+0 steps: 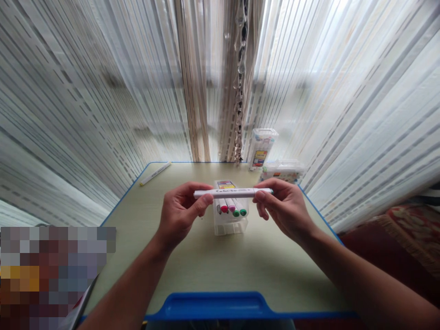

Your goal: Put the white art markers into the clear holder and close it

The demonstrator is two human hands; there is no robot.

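A white marker (233,193) with printed lettering lies level between my two hands, above the table. My left hand (182,208) pinches its left end between thumb and fingers. At the other end, my right hand (283,204) grips it near a green tip. Behind and below the marker is a clear plastic case (231,228), partly hidden by it. Several markers rest in this case, among them one with a red end (224,209), one with a pink end (232,208) and a green-ended one (243,212).
A yellow-ended marker (155,173) lies at the table's back left corner. Toward the back right stand an upright clear marker box (263,149) and a lying clear box (282,170). A blue tray (215,305) is set in the front edge. String curtains (154,91) hang behind.
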